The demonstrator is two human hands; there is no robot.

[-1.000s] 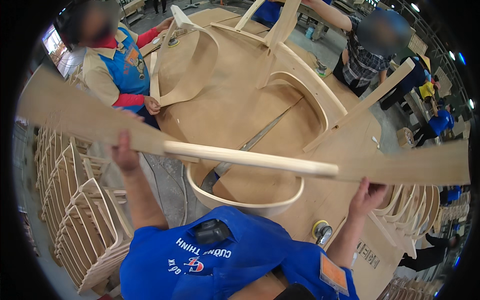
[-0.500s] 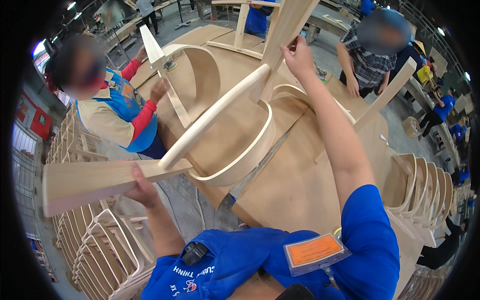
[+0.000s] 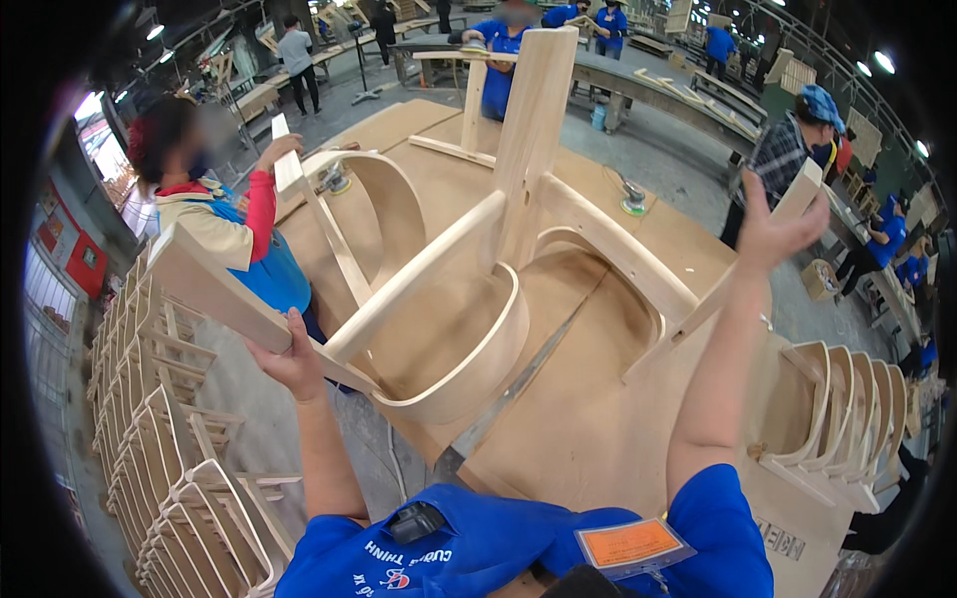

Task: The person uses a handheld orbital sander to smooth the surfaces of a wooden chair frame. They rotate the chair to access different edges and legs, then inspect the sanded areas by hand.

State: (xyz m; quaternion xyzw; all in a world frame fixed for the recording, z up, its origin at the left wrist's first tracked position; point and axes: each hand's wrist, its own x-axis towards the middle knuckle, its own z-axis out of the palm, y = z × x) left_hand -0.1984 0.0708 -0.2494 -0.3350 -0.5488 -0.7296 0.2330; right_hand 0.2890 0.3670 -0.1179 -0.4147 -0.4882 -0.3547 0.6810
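Note:
A pale wooden chair frame (image 3: 419,274) stands on the board-covered table with its legs pointing up. Straight rails join its tall far leg (image 3: 538,110) to a left and a right leg, and curved bent-wood pieces lie below. My left hand (image 3: 289,359) is wrapped round the left leg (image 3: 214,289), thumb on its near face. At the right leg (image 3: 797,189), my right hand (image 3: 778,234) has thumb and fingers spread on either side of the wood; whether it touches the leg I cannot tell.
A co-worker in a blue vest (image 3: 264,259) stands at left, one hand on another frame's leg (image 3: 289,174). A sander (image 3: 633,197) lies on the brown tabletop (image 3: 588,429). Chair frames are stacked at left (image 3: 179,478) and right (image 3: 837,409). Other people work farther back.
My right hand has left the far leg and moved right to the right leg, its fingers spreading. The frame has turned and its left leg tilted up, my left hand still holding it.

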